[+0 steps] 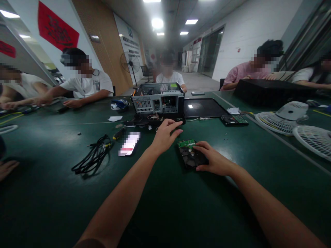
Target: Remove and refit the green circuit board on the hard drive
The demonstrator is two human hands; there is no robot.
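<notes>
A hard drive (190,157) with a green circuit board along its far end lies on the green table, board side up. My right hand (217,159) grips it from the right, fingertips on its top and thumb at the near edge. Left of the drive, my left hand (165,135) hovers with fingers stretched out and thumb apart, holding nothing. Just beyond that hand stands an opened computer case (158,103), its metal back panel facing me. A phone (129,144) with a lit screen and a yellow-and-black screwdriver (119,133) lie to the left.
A coiled black cable (94,155) lies at left. Farther right are a dark flat panel (205,107), a second hard drive (234,120), white fan parts (274,122) and a large black box (271,92). Several people sit around the table; one person's hand (7,169) rests at the left edge.
</notes>
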